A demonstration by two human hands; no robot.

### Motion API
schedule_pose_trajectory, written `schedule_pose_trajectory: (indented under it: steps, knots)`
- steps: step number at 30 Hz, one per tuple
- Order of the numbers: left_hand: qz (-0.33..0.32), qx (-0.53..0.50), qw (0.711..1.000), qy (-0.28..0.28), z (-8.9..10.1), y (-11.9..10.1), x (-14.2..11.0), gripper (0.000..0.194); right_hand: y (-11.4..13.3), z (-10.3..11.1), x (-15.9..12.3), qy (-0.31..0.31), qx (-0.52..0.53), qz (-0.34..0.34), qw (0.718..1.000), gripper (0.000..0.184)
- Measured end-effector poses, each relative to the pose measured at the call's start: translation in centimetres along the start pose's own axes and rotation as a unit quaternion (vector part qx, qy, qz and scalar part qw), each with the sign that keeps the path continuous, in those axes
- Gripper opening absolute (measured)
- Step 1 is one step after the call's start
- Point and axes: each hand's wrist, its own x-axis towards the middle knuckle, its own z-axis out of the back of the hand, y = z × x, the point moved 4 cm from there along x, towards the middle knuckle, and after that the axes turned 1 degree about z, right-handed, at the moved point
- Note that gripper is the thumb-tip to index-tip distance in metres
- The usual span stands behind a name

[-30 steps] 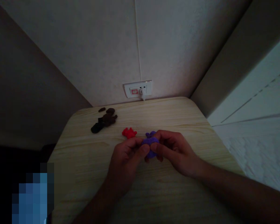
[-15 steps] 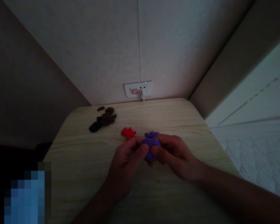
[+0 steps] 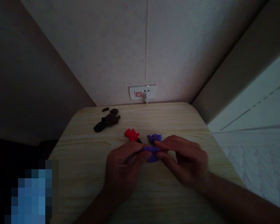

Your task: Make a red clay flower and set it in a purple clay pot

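A lump of purple modelling clay (image 3: 153, 158) is pinched between both hands, low over the table. My left hand (image 3: 123, 165) grips its left side between thumb and fingers. On the right edge, the thumb and index finger of my right hand (image 3: 184, 158) press it. Just beyond the fingers lies a second, knobbly purple piece (image 3: 154, 137) on the table. Left of that is a small red figure-like piece (image 3: 132, 134), with a dark strip (image 3: 139, 141) at its lower right, partly hidden behind my left hand.
Farther left on the wooden table (image 3: 84, 155) lie several brown pieces (image 3: 112, 119) and a black piece (image 3: 100, 126). At the back, a wall socket (image 3: 142, 92) holds a white plug (image 3: 146, 96). A quilted white surface (image 3: 238, 158) is at the right.
My fingers have shifted on the purple clay, which now appears tilted and flatter. My right hand's knuckles are raised more. More of the second purple piece shows, and the view has moved slightly.
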Motion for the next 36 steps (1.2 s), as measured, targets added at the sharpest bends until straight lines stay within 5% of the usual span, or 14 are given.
schedule_pose_trajectory:
  steps: [9, 16, 20, 26, 36]
  knots:
    - [0.045, -0.051, 0.996, 0.058, -0.5, 0.8, 0.0, 0.008, 0.7, -0.2, 0.3, 0.036, -0.030, 0.048, 0.998, 0.042]
    - [0.073, -0.121, 0.988, 0.068, -1.2, 0.6, 0.3, 0.005, 0.6, 0.0, -0.1, -0.008, -0.032, 0.026, 0.999, 0.042]
    - [0.072, -0.097, 0.989, 0.087, -1.0, 0.6, 0.1, 0.013, 0.4, -0.4, -0.3, 0.045, -0.007, 0.036, 0.998, 0.052]
    - [0.050, -0.062, 0.992, 0.097, -0.5, 0.6, 0.0, 0.020, 0.5, -0.6, 0.1, 0.071, -0.016, 0.028, 0.997, 0.034]
    - [0.030, -0.112, 0.983, 0.139, -1.2, 1.0, 0.1, 0.025, -0.1, -0.3, -0.2, 0.064, -0.047, 0.029, 0.996, 0.030]
